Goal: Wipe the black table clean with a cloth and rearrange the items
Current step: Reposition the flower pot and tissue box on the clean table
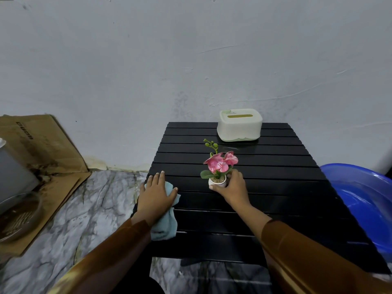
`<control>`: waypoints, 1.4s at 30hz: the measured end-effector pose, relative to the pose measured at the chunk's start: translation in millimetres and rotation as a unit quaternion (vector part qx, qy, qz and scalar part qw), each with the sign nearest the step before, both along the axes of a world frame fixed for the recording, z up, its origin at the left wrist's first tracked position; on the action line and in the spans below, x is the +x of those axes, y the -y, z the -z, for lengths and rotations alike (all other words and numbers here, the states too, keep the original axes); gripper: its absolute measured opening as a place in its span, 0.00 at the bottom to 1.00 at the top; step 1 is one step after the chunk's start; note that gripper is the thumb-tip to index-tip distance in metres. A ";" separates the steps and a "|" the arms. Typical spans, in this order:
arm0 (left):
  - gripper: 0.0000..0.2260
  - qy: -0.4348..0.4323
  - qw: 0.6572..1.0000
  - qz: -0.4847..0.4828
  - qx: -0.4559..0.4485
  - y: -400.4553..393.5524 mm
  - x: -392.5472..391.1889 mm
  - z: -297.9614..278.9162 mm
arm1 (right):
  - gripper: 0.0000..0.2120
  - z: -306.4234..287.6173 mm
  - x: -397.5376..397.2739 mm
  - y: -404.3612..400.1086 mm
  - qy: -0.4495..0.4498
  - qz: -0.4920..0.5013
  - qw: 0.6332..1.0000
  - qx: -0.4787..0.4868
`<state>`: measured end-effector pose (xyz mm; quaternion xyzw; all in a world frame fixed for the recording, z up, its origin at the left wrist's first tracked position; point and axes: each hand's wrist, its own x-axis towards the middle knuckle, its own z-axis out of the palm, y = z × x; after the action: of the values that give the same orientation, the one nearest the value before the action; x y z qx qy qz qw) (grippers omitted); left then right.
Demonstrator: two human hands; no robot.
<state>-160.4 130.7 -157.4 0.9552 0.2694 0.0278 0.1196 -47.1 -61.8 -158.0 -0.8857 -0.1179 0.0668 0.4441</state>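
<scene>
A low black slatted table (275, 166) stands against the wall. My left hand (156, 193) lies flat, fingers spread, pressing a light blue cloth (166, 224) onto the table's left edge. My right hand (233, 187) grips the small white pot (217, 182) of a pink artificial flower (220, 162), which stands upright near the table's middle. A cream tissue box (239, 125) with a green base sits at the table's far edge, close to the wall.
A blue plastic basin (364, 200) sits right of the table. Flattened cardboard (42, 149) leans on the wall at left, with a glass bowl (19, 215) and a grey container (10, 172) beside it. The floor (89, 209) is marble-patterned.
</scene>
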 end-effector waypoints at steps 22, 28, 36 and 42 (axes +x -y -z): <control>0.32 0.091 0.956 0.061 -0.272 -8.2 169.6 -58.7 | 0.27 -69.0 149.8 47.5 -0.018 0.028 0.998 0.054; 0.39 0.058 0.940 0.071 -0.328 -1.7 232.3 -38.5 | 0.31 -62.2 213.6 44.5 -0.010 0.053 0.998 0.043; 0.47 0.043 0.931 0.064 -0.358 3.2 284.9 -19.5 | 0.39 -33.0 260.8 40.1 -0.059 0.063 0.995 0.047; 0.47 0.047 0.928 0.089 -0.359 9.3 303.1 -17.0 | 0.39 -20.6 270.7 35.4 -0.090 0.040 0.993 0.071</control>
<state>142.7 121.4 -140.4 0.8660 0.1691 -0.0371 0.4691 223.7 -97.2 -137.3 -0.8463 -0.0464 0.1205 0.5168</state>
